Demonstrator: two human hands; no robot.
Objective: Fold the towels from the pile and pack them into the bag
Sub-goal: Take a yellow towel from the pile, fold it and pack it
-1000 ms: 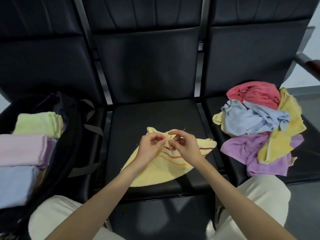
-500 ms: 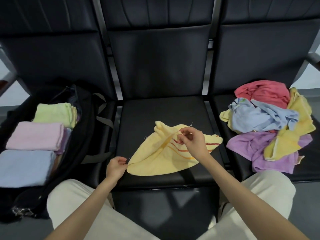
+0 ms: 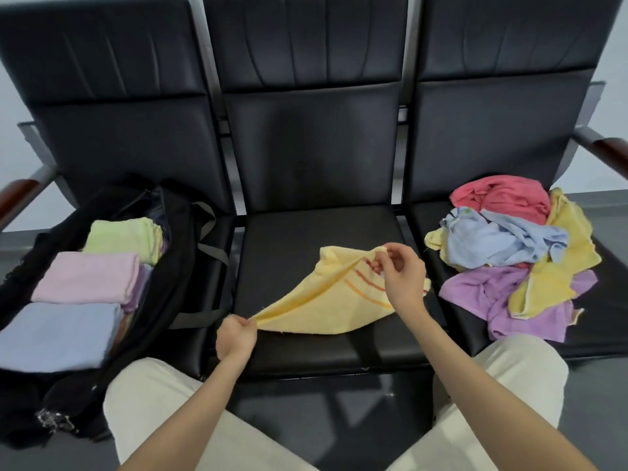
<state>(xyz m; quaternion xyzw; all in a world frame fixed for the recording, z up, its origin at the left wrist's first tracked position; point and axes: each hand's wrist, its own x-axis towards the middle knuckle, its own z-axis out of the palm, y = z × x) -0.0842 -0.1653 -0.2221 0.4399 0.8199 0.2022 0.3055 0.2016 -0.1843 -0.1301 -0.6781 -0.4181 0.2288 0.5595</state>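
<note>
A yellow towel (image 3: 326, 300) with orange and red stripes lies on the middle black seat (image 3: 289, 239). My left hand (image 3: 235, 338) pinches its near-left corner at the seat's front edge. My right hand (image 3: 401, 277) pinches its far edge, lifted slightly off the seat. The towel is stretched between the two hands. An open black bag (image 3: 170, 266) on the left seat holds folded green (image 3: 122, 237), pink (image 3: 85, 278) and blue (image 3: 54, 334) towels. A loose pile of towels (image 3: 516, 260), red, blue, yellow and purple, covers the right seat.
Three joined black chairs with tall backrests fill the view. Wooden-tipped armrests (image 3: 611, 153) stick out at both ends. My knees in light trousers (image 3: 520, 385) sit close to the seat fronts. Grey bag straps (image 3: 210, 253) hang over the gap beside the middle seat.
My left hand left the towel's middle, dropped to the near-left corner and took hold of it. The towel is now pulled out between both hands. The view has tilted up and widened.
</note>
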